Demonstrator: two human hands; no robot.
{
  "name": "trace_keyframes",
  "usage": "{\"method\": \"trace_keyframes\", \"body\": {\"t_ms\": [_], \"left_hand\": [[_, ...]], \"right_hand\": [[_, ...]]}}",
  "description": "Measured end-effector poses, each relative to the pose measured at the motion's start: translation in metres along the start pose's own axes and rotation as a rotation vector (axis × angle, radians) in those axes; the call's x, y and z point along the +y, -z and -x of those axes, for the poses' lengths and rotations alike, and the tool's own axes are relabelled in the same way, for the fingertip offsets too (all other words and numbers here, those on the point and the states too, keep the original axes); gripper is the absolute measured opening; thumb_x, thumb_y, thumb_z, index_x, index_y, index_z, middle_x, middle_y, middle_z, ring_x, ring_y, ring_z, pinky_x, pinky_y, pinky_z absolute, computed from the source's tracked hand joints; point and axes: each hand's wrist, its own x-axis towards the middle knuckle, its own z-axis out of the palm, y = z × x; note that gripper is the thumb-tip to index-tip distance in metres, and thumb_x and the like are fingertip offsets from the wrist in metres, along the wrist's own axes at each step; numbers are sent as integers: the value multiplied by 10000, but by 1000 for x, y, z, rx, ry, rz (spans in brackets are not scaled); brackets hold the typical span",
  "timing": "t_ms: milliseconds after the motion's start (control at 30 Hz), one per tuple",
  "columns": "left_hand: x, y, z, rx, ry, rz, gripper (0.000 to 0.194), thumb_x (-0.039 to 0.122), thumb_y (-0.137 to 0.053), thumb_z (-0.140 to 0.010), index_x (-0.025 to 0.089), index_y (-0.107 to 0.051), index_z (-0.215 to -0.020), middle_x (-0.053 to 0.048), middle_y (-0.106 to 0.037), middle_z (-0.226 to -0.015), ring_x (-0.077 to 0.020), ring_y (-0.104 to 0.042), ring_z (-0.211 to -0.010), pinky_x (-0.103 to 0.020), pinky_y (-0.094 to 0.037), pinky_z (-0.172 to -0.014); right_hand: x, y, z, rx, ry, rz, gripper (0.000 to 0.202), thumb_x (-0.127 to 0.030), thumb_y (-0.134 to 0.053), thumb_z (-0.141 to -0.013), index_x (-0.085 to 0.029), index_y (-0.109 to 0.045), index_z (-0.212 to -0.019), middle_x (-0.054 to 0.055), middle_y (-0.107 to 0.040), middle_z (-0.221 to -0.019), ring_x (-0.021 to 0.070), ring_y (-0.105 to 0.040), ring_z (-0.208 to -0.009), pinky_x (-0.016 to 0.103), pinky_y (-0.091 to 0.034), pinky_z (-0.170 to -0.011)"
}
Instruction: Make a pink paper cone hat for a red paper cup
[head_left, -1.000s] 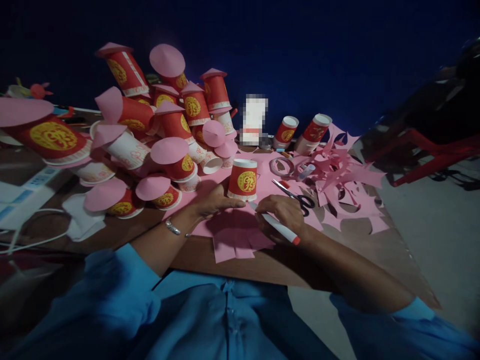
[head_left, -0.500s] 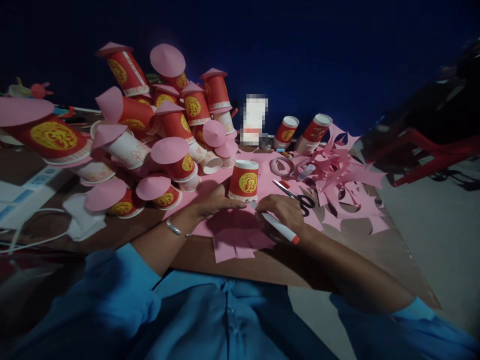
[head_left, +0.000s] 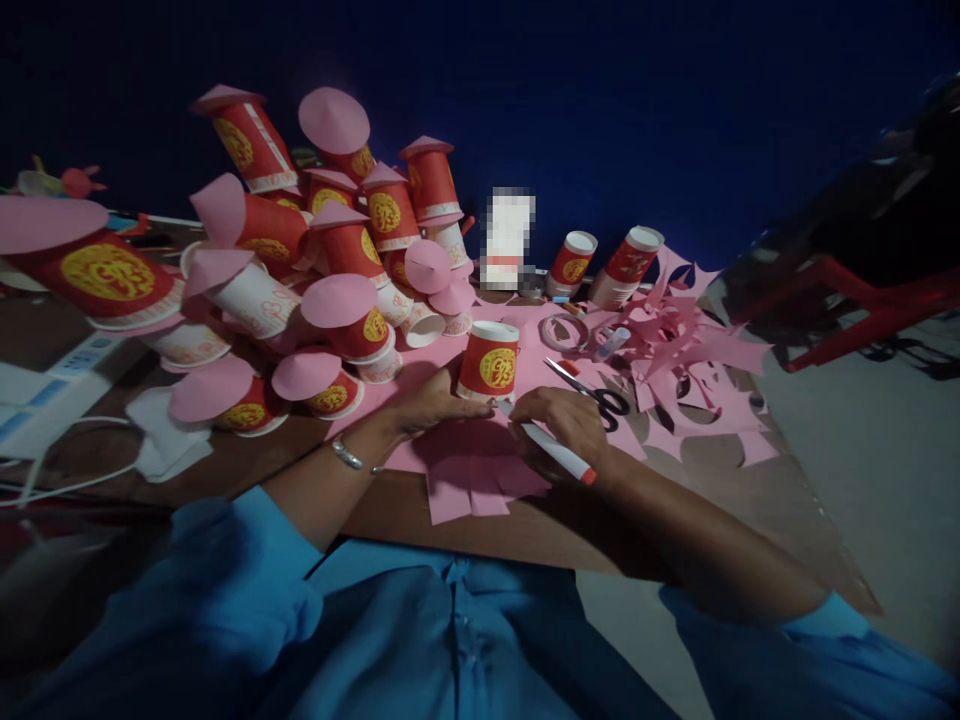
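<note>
A red paper cup (head_left: 489, 362) with a gold emblem stands upside down on pink paper (head_left: 471, 450) in the middle of the table. My left hand (head_left: 433, 402) holds the cup at its lower left, with the thumb along the bottom rim. In my right hand (head_left: 561, 425) is a white pen (head_left: 559, 453) with a red end; its other end is close to the cup's lower rim, where the contact is too small to tell. Black-handled scissors (head_left: 592, 392) lie open just right of the cup.
Stacked red and white cups with pink paper cones (head_left: 339, 302) crowd the left. Cut pink scraps (head_left: 675, 340) cover the right, beside a tape roll (head_left: 564, 333). Two red cup stacks (head_left: 628, 265) stand behind. A white mask (head_left: 166, 432) lies left; a red chair (head_left: 847, 310) stands right.
</note>
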Motion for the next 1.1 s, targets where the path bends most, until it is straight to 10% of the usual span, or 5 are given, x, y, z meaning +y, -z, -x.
{"method": "trace_keyframes", "body": {"t_ms": [667, 1100], "left_hand": [[8, -2, 0, -39, -124, 160, 825, 361, -929, -737, 168, -584, -1460, -159, -790, -1229, -338, -732, -1203, -418, -594, -1009], [-2, 4, 1, -39, -25, 138, 975, 257, -1004, -566, 218, -566, -1437, -152, -778, -1264, -351, -735, -1200, -506, -551, -1074]], "right_hand": [[19, -2, 12, 151, -188, 57, 197, -254, -633, -1035, -269, -607, -1230, 57, -775, -994, 214, -738, -880, 346, -607, -739], [12, -3, 11, 38, -110, 49, 175, -232, -605, -1059, -235, -617, -1233, 63, -765, -1008, 180, -765, -862, 292, -612, -699]]}}
